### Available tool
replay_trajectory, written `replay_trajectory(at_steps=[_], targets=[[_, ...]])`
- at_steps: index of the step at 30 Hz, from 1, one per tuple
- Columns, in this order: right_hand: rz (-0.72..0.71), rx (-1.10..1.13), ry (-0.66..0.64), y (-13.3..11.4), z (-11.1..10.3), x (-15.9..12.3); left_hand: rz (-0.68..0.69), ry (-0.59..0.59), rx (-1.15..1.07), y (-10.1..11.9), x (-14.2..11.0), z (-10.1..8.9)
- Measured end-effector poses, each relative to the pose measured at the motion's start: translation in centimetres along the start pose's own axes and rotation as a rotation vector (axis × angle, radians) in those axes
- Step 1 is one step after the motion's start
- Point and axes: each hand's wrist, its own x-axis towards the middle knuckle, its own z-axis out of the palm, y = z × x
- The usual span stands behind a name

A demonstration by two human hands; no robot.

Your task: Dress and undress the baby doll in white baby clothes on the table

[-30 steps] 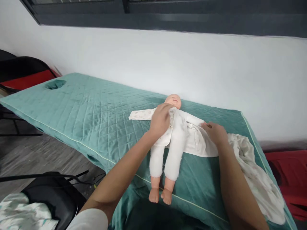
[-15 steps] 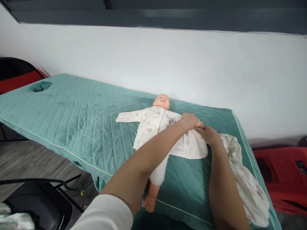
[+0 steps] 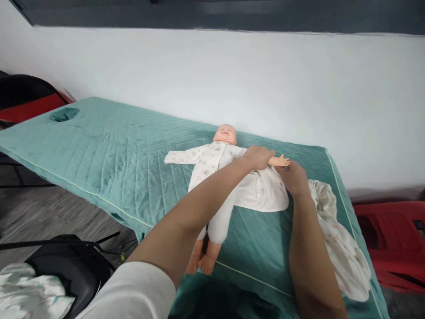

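Observation:
A baby doll [image 3: 217,212] lies on its back, its bald head toward the wall and bare feet toward me. It wears a white printed baby shirt [image 3: 207,165], with one sleeve spread out to the left. The shirt's right part [image 3: 262,192] lies flat beside the body. My left hand [image 3: 260,157] is closed round the doll's right-side arm, the doll's hand sticking out past it. Just beyond, my right hand [image 3: 294,177] is at the doll's fingers, its own fingers curled and partly hidden; what they hold cannot be made out.
A green quilted massage bed [image 3: 133,146] with a face hole stands against the white wall. Crumpled printed cloth [image 3: 341,248] lies at its right edge. A black chair [image 3: 69,261] bearing cloth stands lower left. Something red [image 3: 395,239] is at the right.
The doll's hand and part of its forearm now show more, past my left hand. My left hand has shifted slightly back along the arm. The view has moved a little.

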Motion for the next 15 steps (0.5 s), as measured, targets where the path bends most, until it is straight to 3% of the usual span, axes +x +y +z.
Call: replay_trajectory(at_steps=[3, 5, 9, 13, 15], targets=[[0.062, 0.01, -0.212, -0.6, 0.3, -0.2, -0.005, -0.008, -0.004, -0.1, -0.1, 0.2], [0.098, -0.012, -0.245, -0.7, 0.4, -0.2, -0.016, -0.01, 0.004, -0.2, -0.2, 0.2], [0.215, 0.118, -0.063, -0.5, -0.4, 0.3, -0.011, -0.021, -0.008, -0.4, -0.4, 0.3], [0.494, 0.609, 0.167, -1.1, -1.8, 0.5, 0.008, -0.047, 0.003, -0.3, -0.6, 0.5], [0.54, 0.773, 0.21, -1.6, -2.6, 0.4, -0.008, -0.088, 0.024, -0.1, -0.8, 0.4]])
